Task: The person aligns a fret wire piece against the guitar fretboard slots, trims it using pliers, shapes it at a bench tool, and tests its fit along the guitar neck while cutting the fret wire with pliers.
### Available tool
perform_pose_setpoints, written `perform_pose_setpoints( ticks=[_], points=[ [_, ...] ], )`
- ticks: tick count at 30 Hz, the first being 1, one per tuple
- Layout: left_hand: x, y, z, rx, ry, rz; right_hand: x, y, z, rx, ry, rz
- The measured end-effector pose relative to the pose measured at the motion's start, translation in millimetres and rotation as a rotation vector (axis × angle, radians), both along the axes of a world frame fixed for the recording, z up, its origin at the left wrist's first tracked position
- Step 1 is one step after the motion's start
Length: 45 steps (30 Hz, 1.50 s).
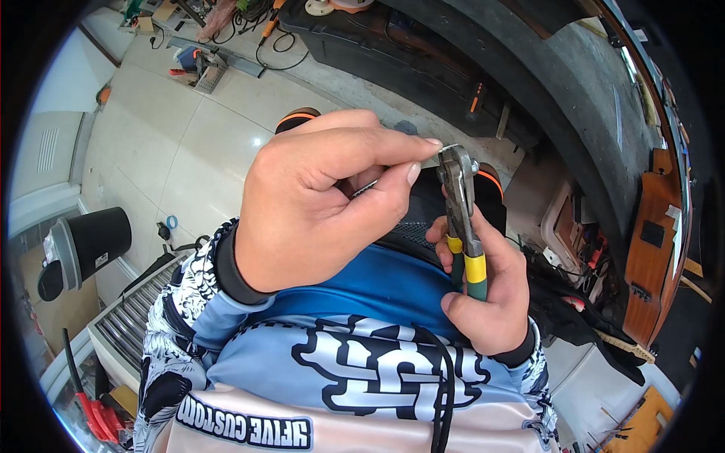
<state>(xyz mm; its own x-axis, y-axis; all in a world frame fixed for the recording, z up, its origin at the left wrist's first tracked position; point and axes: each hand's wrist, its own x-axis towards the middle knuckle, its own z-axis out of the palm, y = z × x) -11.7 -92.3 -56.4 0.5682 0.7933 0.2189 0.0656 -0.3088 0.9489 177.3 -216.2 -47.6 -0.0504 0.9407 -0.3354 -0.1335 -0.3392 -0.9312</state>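
My left hand (325, 196) is closed in a pinch on a thin metal wire (448, 147), its thumb and forefinger close to the jaws of the pliers. Part of a thin strand also shows within the curl of that hand. My right hand (495, 283) grips the pliers (462, 189), whose green handles have yellow bands. Their metal jaws point up and touch the wire's end at the fingertips. Whether the jaws are fully closed on it is too small to tell.
A black bin (98, 238) stands at the left on the tiled floor (204, 143). A basket of tools (208, 72) lies farther off. A long black case (393, 60) lies beyond my hands, and a wooden panel (651, 241) stands at the right.
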Motion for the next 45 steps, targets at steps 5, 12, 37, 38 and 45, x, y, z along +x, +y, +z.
perform_pose_setpoints(
  ticks=[5, 12, 37, 38, 45],
  points=[
    [-0.4, -0.4, 1.4, 0.012, 0.031, -0.001, -2.2, -1.5, -3.7, 0.007, -0.154, -0.006],
    [-0.2, -0.9, 2.7, 0.042, 0.067, 0.000, -1.6, 1.4, 1.4, -0.044, -0.135, -0.017],
    [-5.5, 8.0, 1.3, 0.124, 0.067, -0.057, 3.9, 7.5, 1.5, -0.097, -0.078, 0.043],
    [-5.7, 7.6, 1.3, 0.108, 0.064, -0.055, 3.8, 7.4, 1.3, -0.094, -0.081, 0.048],
    [-6.7, 8.6, 0.2, 0.109, 0.062, -0.056, 1.3, 8.3, 2.8, -0.125, -0.071, 0.026]
  ],
)
